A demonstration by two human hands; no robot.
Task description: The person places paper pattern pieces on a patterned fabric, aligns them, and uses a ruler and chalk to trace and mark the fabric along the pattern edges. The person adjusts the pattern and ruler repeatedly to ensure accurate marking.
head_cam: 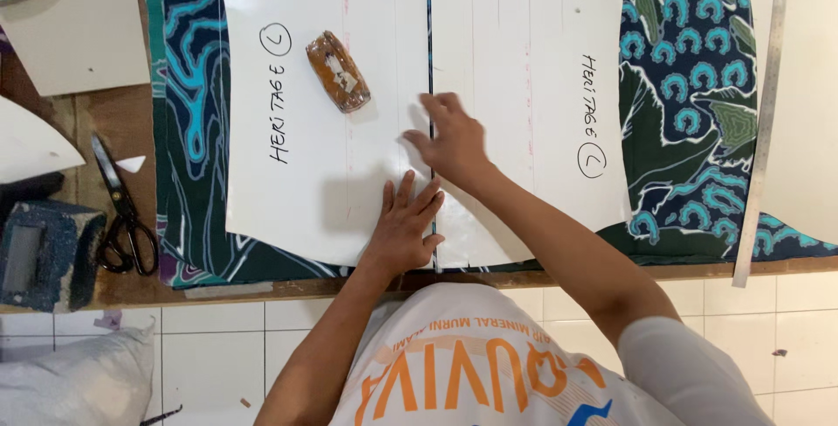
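Left hand [406,225] lies flat, fingers spread, gripping nothing, on the left paper pattern piece [323,103]; right hand [449,138], open with loosely curled fingers, rests at the seam where it meets the right paper pattern piece [528,103]. Both white, handwritten sheets lie side by side over blue-green patterned fabric [188,112] on the bench [113,120]. A brown weight [338,71] sits on the left sheet. Fabric beneath the sheets is hidden; the fingertips of the right hand are blurred.
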